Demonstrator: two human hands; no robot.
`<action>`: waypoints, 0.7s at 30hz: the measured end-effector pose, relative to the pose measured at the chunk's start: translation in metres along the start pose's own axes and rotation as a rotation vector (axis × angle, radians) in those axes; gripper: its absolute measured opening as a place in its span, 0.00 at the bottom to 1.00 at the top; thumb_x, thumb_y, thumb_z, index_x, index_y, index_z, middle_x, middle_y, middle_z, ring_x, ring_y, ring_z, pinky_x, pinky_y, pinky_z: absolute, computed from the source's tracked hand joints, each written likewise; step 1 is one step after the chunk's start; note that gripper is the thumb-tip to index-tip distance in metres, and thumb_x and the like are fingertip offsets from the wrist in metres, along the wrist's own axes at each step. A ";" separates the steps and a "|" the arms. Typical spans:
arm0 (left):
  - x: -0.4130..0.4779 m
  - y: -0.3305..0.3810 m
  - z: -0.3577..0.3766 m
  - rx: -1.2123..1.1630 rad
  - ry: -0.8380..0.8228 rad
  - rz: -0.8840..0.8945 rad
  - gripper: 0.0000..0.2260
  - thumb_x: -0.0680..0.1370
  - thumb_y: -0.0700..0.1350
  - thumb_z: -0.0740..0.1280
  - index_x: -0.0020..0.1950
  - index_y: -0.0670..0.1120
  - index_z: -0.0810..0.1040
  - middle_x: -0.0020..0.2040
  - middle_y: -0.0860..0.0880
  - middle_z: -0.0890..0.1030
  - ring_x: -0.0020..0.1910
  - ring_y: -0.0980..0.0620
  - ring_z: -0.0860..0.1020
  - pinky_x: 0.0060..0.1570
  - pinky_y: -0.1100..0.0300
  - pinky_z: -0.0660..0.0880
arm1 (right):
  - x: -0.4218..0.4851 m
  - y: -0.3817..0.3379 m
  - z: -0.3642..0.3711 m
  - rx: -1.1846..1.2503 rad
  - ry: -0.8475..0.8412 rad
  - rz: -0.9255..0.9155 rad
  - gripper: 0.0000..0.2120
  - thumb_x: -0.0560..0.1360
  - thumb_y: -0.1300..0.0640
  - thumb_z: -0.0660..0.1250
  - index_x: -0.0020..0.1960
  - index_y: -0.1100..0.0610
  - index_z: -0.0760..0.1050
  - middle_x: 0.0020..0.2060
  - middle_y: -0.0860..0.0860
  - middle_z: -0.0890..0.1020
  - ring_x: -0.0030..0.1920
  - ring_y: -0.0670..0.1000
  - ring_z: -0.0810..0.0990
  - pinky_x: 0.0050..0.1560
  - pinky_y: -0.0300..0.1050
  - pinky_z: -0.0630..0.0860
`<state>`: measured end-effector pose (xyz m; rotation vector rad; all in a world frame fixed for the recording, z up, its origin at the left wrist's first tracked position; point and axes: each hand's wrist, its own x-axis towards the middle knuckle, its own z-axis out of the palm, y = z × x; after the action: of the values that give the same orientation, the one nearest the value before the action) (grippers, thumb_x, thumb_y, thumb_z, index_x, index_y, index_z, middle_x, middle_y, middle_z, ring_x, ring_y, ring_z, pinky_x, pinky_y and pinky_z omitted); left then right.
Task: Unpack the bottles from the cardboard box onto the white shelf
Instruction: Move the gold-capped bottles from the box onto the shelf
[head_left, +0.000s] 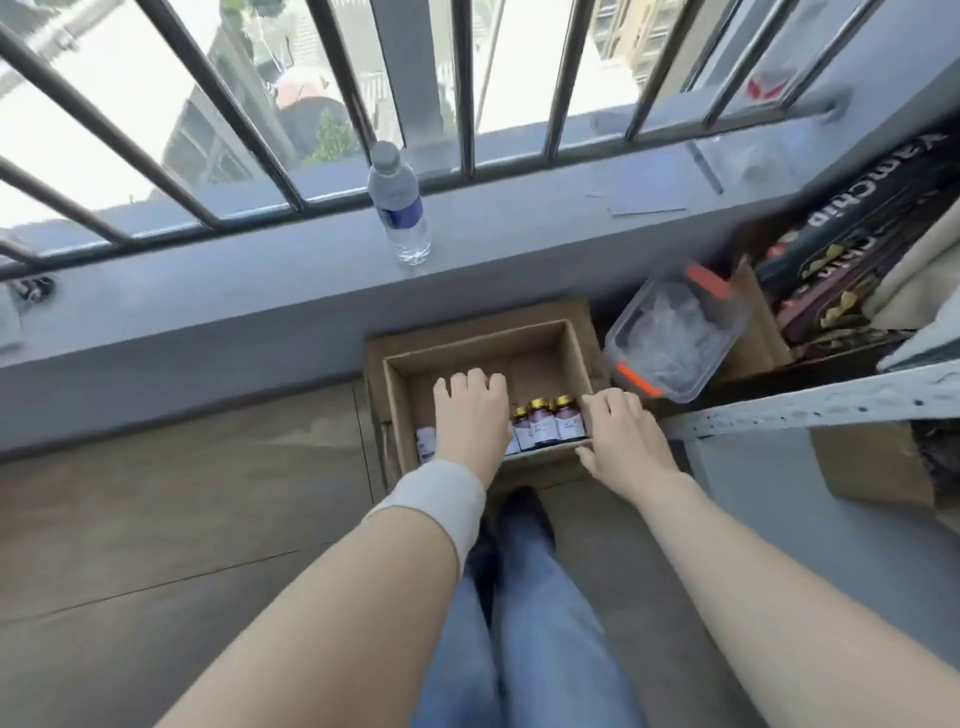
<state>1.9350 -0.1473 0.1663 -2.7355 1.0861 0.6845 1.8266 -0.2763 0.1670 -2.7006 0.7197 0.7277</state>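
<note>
An open cardboard box (550, 343) stands on the floor below the window ledge. Along its near wall is a row of small bottles (545, 423) with gold caps and white-purple labels; another labelled bottle (426, 441) shows left of my wrist. My left hand (470, 415) reaches down into the box over the left bottles, fingers bent downward; what lies under the palm is hidden. My right hand (621, 436) rests with loose, spread fingers on the box's right near corner, beside the rightmost bottle. The white shelf (810, 408) runs off to the right of the box.
A water bottle (399, 208) stands on the grey ledge under the barred window. A clear plastic container (670, 343) with orange clips leans right of the box. Cartons and a dark printed box (852, 260) crowd the right side. My legs (524, 597) stand on the brown floor.
</note>
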 end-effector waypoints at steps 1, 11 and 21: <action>0.003 0.002 0.011 -0.007 -0.002 -0.032 0.19 0.72 0.49 0.70 0.60 0.44 0.72 0.57 0.44 0.75 0.57 0.42 0.74 0.63 0.48 0.67 | 0.010 0.002 0.008 -0.009 -0.025 -0.008 0.27 0.74 0.51 0.65 0.69 0.57 0.61 0.64 0.55 0.68 0.65 0.56 0.66 0.63 0.47 0.67; 0.075 0.041 0.129 -0.247 -0.149 -0.194 0.13 0.73 0.39 0.66 0.58 0.44 0.74 0.52 0.45 0.77 0.52 0.44 0.77 0.46 0.55 0.72 | 0.102 0.032 0.096 0.039 -0.163 0.088 0.20 0.76 0.62 0.59 0.67 0.60 0.62 0.63 0.56 0.68 0.63 0.57 0.68 0.59 0.46 0.69; 0.188 0.061 0.243 -0.993 -0.451 -0.508 0.30 0.73 0.52 0.71 0.69 0.41 0.64 0.65 0.42 0.73 0.63 0.44 0.73 0.62 0.51 0.71 | 0.173 0.044 0.198 0.218 -0.274 0.258 0.29 0.80 0.64 0.54 0.76 0.63 0.43 0.76 0.57 0.51 0.75 0.56 0.54 0.70 0.47 0.60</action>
<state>1.9251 -0.2428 -0.1320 -3.0348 -0.1438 1.9888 1.8544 -0.3116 -0.0962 -2.2793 1.0202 0.9923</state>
